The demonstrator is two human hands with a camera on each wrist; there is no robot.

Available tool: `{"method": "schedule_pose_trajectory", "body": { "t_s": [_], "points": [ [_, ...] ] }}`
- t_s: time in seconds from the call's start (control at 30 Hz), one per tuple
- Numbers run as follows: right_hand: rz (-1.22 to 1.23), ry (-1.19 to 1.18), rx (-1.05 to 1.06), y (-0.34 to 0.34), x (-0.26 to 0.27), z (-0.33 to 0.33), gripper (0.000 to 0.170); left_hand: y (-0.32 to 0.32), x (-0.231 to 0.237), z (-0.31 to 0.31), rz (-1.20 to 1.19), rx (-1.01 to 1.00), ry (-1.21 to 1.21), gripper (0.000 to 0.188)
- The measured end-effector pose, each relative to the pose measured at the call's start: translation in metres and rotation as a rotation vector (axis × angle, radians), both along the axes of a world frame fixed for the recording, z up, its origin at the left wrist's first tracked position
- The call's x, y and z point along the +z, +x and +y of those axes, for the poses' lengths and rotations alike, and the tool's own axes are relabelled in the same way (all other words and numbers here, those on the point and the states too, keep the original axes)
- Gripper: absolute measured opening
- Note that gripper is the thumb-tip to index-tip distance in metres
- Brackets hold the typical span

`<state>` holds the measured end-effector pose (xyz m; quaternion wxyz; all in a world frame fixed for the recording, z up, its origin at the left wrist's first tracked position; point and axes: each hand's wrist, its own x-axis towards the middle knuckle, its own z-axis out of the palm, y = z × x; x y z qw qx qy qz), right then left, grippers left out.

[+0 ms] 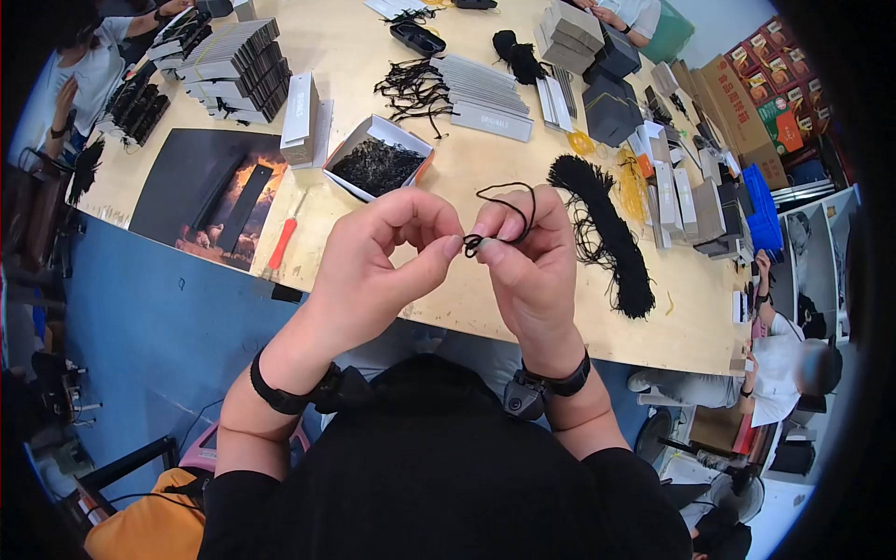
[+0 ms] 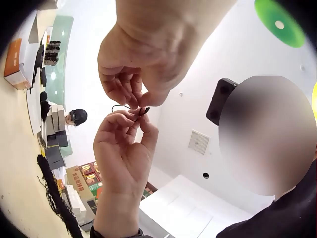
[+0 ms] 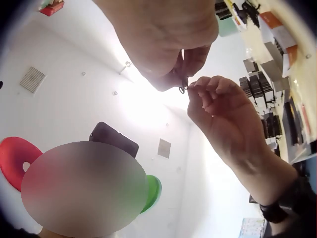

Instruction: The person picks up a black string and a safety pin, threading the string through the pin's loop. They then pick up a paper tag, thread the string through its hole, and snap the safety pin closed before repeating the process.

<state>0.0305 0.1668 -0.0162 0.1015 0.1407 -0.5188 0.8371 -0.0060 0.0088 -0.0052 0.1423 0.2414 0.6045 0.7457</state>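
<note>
A thin black cord [image 1: 534, 207] is held up between both hands over the table's near edge. It forms a wide loop above the right fingers and small tight loops at the fingertips. My right hand [image 1: 532, 275] pinches these small loops between thumb and forefinger. From the other side my left hand [image 1: 378, 261] pinches at the cord, thumb and forefinger tips close together. In the left wrist view, the cord [image 2: 144, 111] shows between the two sets of fingertips. Small dark loops of cord [image 3: 183, 89] stick out below the right fingers in the right wrist view.
Behind the hands stands an open box [image 1: 426, 172] of short black cords. A thick black cord bundle [image 1: 621, 266] lies right. Left are a red-handled tool [image 1: 283, 241], a dark printed sheet [image 1: 163, 187] and stacked grey pieces [image 1: 233, 70]. Other people sit around the table.
</note>
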Motion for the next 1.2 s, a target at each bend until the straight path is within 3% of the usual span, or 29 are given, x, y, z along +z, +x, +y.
{"method": "schedule_pose_trajectory", "body": {
  "t_s": [0.2, 0.27, 0.33, 0.43, 0.7, 0.8, 0.87, 0.93, 1.2],
  "points": [
    [0.097, 0.124, -0.122, 0.001, 0.000, -0.003, 0.022, 0.007, -0.001, 0.003, 0.213, 0.044, -0.021, 0.010],
    [0.243, 0.228, -0.268, 0.002, 0.000, -0.005, 0.023, 0.010, -0.001, 0.004, 0.274, 0.067, -0.028, 0.010],
    [0.251, 0.250, -0.295, 0.004, 0.001, -0.006, 0.023, 0.015, -0.001, 0.007, -0.061, 0.009, 0.182, 0.011],
    [0.281, 0.270, -0.314, 0.004, 0.002, -0.007, 0.023, 0.012, 0.000, 0.006, -0.249, -0.084, 0.243, 0.012],
    [0.337, 0.338, -0.336, 0.003, 0.002, -0.004, 0.024, 0.014, 0.001, 0.007, -0.124, 0.037, 0.162, 0.013],
    [0.393, 0.426, -0.377, 0.003, 0.004, -0.001, 0.022, 0.014, 0.002, 0.006, -0.067, 0.091, 0.108, 0.013],
    [0.452, 0.629, -0.467, 0.004, 0.004, 0.001, 0.022, 0.014, 0.002, 0.005, -0.063, 0.094, 0.085, 0.013],
    [0.464, 0.615, -0.489, 0.003, 0.004, -0.001, 0.022, 0.015, 0.002, 0.005, -0.017, 0.136, 0.079, 0.014],
    [0.414, 0.501, -0.433, 0.005, 0.003, -0.003, 0.021, 0.012, 0.004, 0.004, -0.252, -0.032, 0.176, 0.014]
  ]
}}
